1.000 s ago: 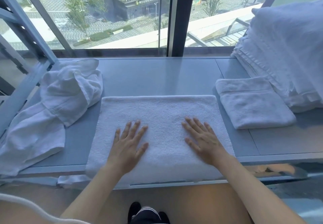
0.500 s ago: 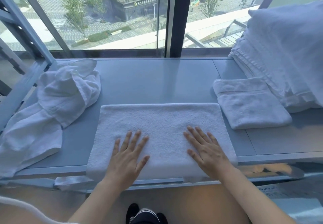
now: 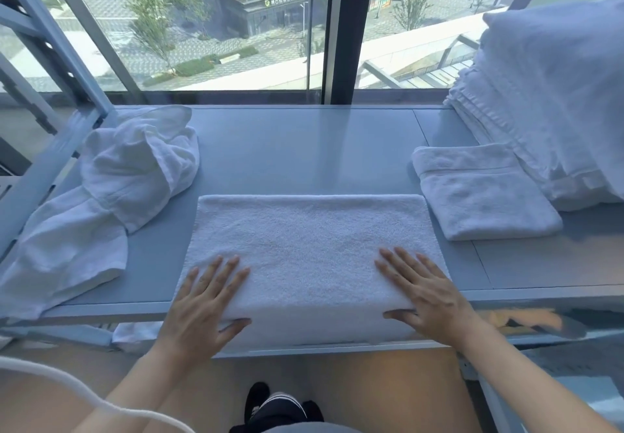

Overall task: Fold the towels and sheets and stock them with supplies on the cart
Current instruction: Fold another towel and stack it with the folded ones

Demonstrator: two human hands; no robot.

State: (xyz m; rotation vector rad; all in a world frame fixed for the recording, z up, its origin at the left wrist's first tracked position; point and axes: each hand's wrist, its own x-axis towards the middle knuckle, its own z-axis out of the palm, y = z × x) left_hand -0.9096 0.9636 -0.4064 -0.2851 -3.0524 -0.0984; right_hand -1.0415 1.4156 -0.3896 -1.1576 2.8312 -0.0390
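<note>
A white terry towel (image 3: pixel 310 247), folded into a wide rectangle, lies across the front of the grey shelf (image 3: pixel 304 149). Its near edge hangs over the shelf's front lip. My left hand (image 3: pixel 206 304) lies flat on the towel's near left corner, fingers spread, thumb on the overhanging edge. My right hand (image 3: pixel 425 294) lies flat on the near right corner the same way. Neither hand grips the cloth.
A crumpled white towel (image 3: pixel 101 203) is heaped at the shelf's left end beside a grey rack post (image 3: pixel 54 51). At the right sit a small folded towel (image 3: pixel 479 193) and a tall stack of folded linen (image 3: pixel 547 101). A window runs behind the shelf.
Both hands slid toward me and outward over the towel, from its middle to its near corners. The towel has stayed in place.
</note>
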